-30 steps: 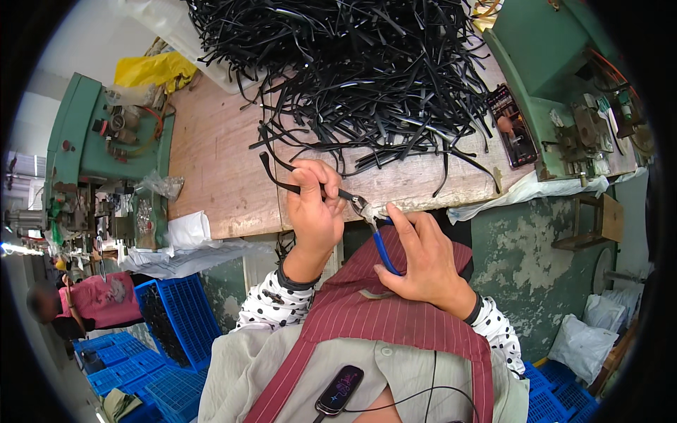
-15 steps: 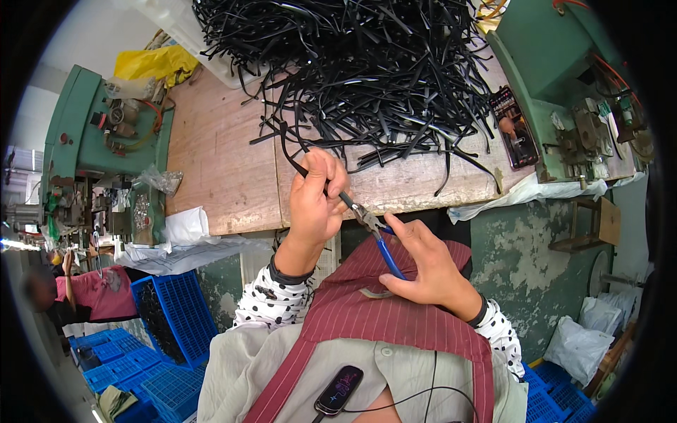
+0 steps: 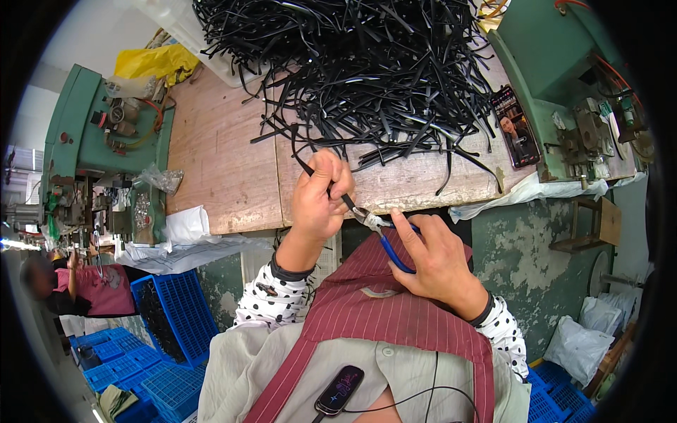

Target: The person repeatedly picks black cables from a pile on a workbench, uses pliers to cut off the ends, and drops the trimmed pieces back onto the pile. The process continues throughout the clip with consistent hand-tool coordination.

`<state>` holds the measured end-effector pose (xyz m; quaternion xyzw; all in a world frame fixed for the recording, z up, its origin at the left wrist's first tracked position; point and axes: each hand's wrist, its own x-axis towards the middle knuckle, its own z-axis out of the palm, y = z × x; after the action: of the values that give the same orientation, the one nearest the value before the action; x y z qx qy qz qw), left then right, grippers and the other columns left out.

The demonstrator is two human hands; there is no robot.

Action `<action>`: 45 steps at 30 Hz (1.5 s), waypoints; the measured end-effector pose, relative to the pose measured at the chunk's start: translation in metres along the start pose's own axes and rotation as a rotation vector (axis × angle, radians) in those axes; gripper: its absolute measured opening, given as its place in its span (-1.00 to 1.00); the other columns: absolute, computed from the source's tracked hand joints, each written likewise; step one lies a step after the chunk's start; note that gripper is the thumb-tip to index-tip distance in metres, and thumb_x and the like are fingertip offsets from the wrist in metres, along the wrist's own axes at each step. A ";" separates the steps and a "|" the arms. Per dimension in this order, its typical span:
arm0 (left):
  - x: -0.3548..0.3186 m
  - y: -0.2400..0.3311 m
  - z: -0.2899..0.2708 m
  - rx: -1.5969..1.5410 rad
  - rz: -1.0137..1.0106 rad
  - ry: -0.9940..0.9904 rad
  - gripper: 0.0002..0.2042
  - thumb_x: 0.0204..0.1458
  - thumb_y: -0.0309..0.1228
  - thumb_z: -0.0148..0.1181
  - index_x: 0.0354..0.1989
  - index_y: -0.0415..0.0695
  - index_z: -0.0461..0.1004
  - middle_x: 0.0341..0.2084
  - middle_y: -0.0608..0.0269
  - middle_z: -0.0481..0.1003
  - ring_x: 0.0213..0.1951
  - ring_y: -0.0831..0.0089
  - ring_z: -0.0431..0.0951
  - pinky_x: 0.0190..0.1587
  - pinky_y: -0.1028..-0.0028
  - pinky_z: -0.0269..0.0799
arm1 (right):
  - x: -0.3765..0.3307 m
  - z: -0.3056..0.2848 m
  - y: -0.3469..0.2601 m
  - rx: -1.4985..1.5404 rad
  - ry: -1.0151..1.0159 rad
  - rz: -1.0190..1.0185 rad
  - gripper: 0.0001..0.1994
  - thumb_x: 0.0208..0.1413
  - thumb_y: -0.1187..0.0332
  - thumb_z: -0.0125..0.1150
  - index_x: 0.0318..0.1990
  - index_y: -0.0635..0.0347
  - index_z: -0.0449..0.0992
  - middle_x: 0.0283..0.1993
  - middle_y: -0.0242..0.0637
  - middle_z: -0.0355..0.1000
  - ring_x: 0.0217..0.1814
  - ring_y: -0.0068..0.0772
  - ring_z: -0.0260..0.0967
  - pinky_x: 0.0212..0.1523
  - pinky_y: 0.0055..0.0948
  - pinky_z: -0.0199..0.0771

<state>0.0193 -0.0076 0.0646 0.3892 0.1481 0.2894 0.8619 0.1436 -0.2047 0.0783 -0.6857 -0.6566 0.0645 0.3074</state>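
My left hand point(image 3: 319, 197) is closed around a thin black strip shaped like a glasses temple point(image 3: 302, 164). One end sticks out above the fist, pointing back toward the table. The lower end meets the jaws of a pair of pliers with blue handles point(image 3: 392, 255). My right hand point(image 3: 443, 266) holds these pliers, thumb and fingers around the handles. Whether the jaws bite the strip or only touch it, I cannot tell. Just beyond my hands, a large tangled heap of similar black temples point(image 3: 381, 92) covers the far middle of the wooden table point(image 3: 218, 155).
Green machines point(image 3: 81, 134) flank the table, the other one point(image 3: 536, 56) at right. A phone point(image 3: 515, 130) with a lit screen leans near the right machine. Blue crates point(image 3: 176, 317) stand lower left, where another person point(image 3: 99, 285) sits. A wooden stool point(image 3: 596, 225) is at right.
My right hand and the pliers have shifted slightly right, and the handles look spread wider. The left hand with the temple has turned a little. The phone's picture differs.
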 end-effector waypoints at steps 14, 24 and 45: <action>0.053 -0.039 -0.004 1.034 0.374 0.257 -0.73 0.23 -0.19 0.18 -0.27 -0.19 0.52 -0.46 0.24 0.41 -0.43 0.44 0.46 -0.35 0.44 0.38 | -0.015 0.019 0.000 -0.068 0.282 0.035 -0.14 -0.29 0.26 0.52 0.31 0.21 0.36 -0.11 -0.14 0.37 -0.31 -0.22 0.26 -0.42 -0.33 0.36; 0.123 -0.107 0.023 1.979 0.231 0.081 -0.87 0.04 -0.52 0.08 -0.26 -0.13 0.52 -0.29 0.05 0.51 -0.33 0.01 0.64 -0.33 0.11 0.57 | -0.022 0.013 0.005 -0.050 0.281 0.042 -0.09 -0.32 0.24 0.54 0.33 0.20 0.33 -0.11 -0.15 0.37 -0.30 -0.21 0.28 -0.40 -0.32 0.38; 0.002 -0.002 -0.001 -0.017 0.126 0.016 -0.65 0.39 -0.05 -0.13 -0.31 -0.06 0.30 -0.53 0.40 0.24 -0.63 0.72 0.05 -0.59 0.70 0.03 | 0.000 0.018 -0.003 0.188 0.143 0.095 -0.07 -0.28 0.22 0.53 0.36 0.23 0.28 -0.07 -0.11 0.37 -0.12 -0.08 0.38 -0.18 -0.23 0.47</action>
<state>0.0211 -0.0076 0.0624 0.3882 0.1279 0.3475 0.8439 0.1319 -0.1985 0.0650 -0.6872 -0.5908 0.0913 0.4129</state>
